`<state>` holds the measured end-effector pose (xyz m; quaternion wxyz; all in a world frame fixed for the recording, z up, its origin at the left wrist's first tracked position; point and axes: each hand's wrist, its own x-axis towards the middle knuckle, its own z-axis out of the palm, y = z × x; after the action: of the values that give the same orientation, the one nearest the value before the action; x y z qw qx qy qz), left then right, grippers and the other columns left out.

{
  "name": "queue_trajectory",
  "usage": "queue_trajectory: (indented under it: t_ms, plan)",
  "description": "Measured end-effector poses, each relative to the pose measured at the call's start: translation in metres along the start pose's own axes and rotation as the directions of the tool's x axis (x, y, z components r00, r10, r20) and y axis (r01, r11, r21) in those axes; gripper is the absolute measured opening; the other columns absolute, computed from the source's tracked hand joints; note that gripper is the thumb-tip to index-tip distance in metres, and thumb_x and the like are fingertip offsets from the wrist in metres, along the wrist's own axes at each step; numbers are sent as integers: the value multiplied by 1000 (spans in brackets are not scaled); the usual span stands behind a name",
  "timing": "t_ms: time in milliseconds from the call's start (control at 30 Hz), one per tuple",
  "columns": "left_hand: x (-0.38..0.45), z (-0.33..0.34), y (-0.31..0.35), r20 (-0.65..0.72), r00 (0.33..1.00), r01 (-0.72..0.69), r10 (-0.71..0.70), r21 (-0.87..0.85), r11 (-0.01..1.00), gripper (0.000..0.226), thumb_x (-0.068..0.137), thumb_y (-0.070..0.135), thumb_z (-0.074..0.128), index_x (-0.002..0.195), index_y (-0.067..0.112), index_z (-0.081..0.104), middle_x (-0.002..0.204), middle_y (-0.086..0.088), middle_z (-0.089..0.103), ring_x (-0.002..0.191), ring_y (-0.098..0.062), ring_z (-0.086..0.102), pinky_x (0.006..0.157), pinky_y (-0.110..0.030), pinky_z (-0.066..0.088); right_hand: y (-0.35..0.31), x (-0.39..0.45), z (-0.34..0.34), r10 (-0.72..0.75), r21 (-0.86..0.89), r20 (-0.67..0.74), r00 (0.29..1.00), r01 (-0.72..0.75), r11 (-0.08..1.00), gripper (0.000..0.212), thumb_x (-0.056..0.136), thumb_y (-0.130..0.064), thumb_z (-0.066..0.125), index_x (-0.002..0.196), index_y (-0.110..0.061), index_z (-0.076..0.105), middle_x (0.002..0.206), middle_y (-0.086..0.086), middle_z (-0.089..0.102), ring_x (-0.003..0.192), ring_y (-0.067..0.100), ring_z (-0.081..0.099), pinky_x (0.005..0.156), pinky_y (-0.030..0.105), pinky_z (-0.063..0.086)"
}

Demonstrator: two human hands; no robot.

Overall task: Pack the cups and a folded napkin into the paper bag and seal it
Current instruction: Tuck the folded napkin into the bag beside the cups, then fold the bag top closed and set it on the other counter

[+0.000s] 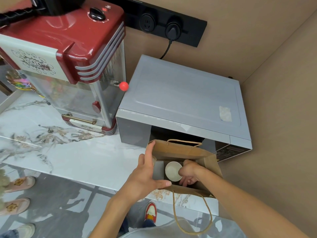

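Marbled white surface (72, 152) with grey and gold veining, stretching from the left edge toward lower centre, backed by tan walls. Red and silver popcorn machine (72, 66) standing at upper left; grey microwave (185, 107) just beside it at centre right, with its cord running up to a black power strip (164, 24) on the wall at the top.

Brown paper bag (187, 153) standing open near the front edge of the surface, lower centre, directly before the microwave door. One twine handle arched over the far rim, the other hanging down past the surface edge toward the bottom of the frame. White cup (173, 171) upright inside the bag, mouth up, interior visible.

Left hand (145, 177) reaching in from the bottom centre, forearm angled up and rightward, palm over the bag's left wall. Index finger extended straight up along the left rim to its far corner, thumb (163, 183) stretched rightward along the near rim, spreading the bag open with fingers splayed rather than curled.

Right hand (187, 174) entering from the lower right, forearm crossing the near right corner of the bag, wrist bent downward into the opening. Fingers curled against the right side of the cup, gripping it low inside the bag, fingertips partly hidden in shadow.

Grey floor with several shoes visible at lower left and bottom centre.
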<state>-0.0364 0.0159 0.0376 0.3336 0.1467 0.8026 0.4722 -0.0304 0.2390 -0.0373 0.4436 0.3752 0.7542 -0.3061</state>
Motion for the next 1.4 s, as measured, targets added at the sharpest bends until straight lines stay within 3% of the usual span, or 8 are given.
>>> queue_trajectory:
  t_ms: [233,533,700,867,967,1067,1167,1400]
  plan:
    - [3,1,-3,-16,1000,-13,13,0,1000,127,70,34,88,127,74,-19,154,13,19,121,-3,31,91,-18,39,-1,-3,2,8,55,-11,1000,-7,998,38,99,-9,53,134,-7,39,98,21,75,61,19,72,41,20,49]
    - [5,1,-10,-9,999,-36,36,-30,999,126,69,39,88,137,68,-14,135,22,17,122,-1,28,91,-17,37,-1,-13,1,7,-5,-67,998,-7,1000,32,98,-15,54,129,-8,47,92,19,74,62,19,70,47,24,54]
    - [5,-1,-8,-10,999,-47,47,-15,999,124,70,37,87,136,69,-13,134,21,17,121,-1,28,89,-15,36,-2,-23,-3,-18,-52,-95,995,13,999,31,100,-17,54,128,-5,50,79,16,70,64,20,71,65,29,63]
    - [6,-3,-4,-9,999,-47,47,26,999,117,74,37,85,143,60,-8,147,11,20,130,-9,33,93,-17,37,-9,-46,-10,-149,-240,-145,978,111,964,13,96,-16,54,108,-9,54,98,16,72,66,22,75,68,33,65]
    - [5,-8,-1,-10,999,-48,49,19,999,106,78,42,80,143,62,-2,134,6,32,118,-11,41,93,-18,40,-6,-69,-21,-269,-280,-120,956,227,933,20,95,-31,54,92,-11,59,99,13,73,67,20,76,74,33,64]
    - [4,-17,4,-36,998,-46,48,59,997,83,83,51,72,133,72,10,111,13,38,92,-9,51,77,-13,46,8,-98,-37,-371,-154,-61,927,359,921,29,99,-36,54,106,-12,68,99,10,78,80,19,77,81,30,62]
    - [3,-28,11,-63,997,-41,48,105,994,56,86,58,63,124,72,24,108,18,41,87,-9,58,67,-10,48,32,-138,-58,-498,154,-41,866,498,853,21,100,-29,56,113,-17,68,103,3,79,88,15,77,79,24,60]
    - [-4,-57,20,-81,997,6,-15,-113,994,32,78,61,57,110,66,58,99,3,64,78,-4,63,66,-16,54,94,-177,-84,-536,626,-366,760,628,463,39,90,-36,63,112,-6,72,103,20,77,89,32,74,78,33,61]
